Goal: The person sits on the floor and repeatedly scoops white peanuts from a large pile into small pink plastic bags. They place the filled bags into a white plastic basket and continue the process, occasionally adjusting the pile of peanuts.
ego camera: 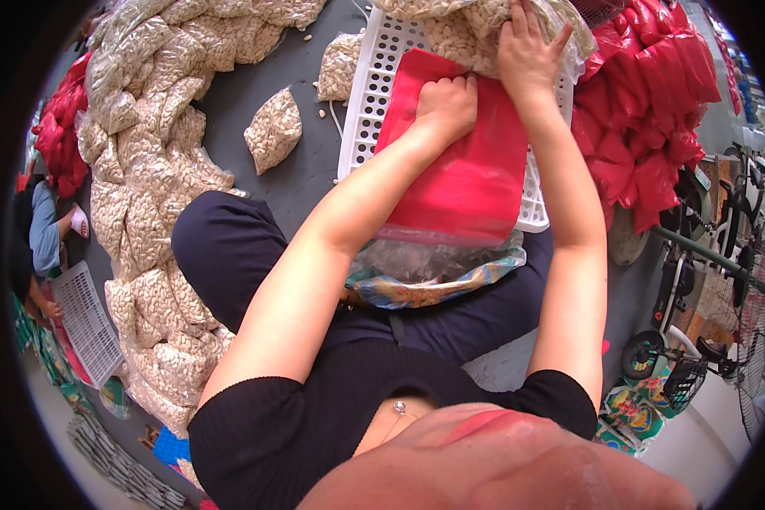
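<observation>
A flat stack of red plastic bags [465,166] lies on an upturned white perforated plastic crate [363,121] before me. My left hand [447,105] is closed on the upper part of the red stack; whether it grips the top bag's edge is hard to see. Just beyond, my right hand [530,57] rests with spread fingers on clear plastic bags of pale seeds or beans [459,38] at the crate's far end. A clear bag with a colourful printed edge [433,287] lies in my lap, partly under the red stack.
Many clear bags of the pale seeds [146,159] form a long curved pile at left. Two single bags [274,131] [341,67] lie on the grey floor. Filled red bags [637,108] are heaped at right, near parked bicycles [676,344]. Another person [44,223] sits at far left.
</observation>
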A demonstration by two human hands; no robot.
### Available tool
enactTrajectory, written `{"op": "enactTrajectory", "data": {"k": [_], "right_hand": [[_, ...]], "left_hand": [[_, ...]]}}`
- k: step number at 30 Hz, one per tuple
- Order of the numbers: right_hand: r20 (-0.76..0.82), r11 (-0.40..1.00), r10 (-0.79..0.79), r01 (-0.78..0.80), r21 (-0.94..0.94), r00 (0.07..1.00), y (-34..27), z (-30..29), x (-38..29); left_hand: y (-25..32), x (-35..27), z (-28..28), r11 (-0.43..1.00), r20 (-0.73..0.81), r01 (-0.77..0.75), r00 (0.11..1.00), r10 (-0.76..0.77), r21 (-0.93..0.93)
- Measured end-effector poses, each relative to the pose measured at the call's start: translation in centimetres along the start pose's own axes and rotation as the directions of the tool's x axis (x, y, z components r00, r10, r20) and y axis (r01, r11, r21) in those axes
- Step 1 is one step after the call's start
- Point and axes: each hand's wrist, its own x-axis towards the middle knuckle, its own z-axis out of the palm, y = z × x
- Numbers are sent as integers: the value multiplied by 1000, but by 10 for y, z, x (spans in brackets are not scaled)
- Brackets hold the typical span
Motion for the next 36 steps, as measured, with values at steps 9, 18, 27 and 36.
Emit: {"op": "enactTrajectory", "data": {"k": [9, 18, 27, 36], "right_hand": [[612, 985, -126, 25, 171, 781, 2, 9, -18], [367, 985, -68, 3, 174, 928, 49, 42, -15], [393, 888, 89, -252, 384, 915, 83, 23, 27], [606, 880, 247, -436, 186, 756, 5, 22, -21]], "left_hand": [[1, -1, 6, 999, -62, 3, 998, -6, -34], [-1, 5, 3, 1000, -62, 2, 998, -2, 13], [-30, 95, 21, 992, 35, 116, 992, -118, 46], [-43, 75, -54, 991, 562, 3, 824, 73, -132]]}}
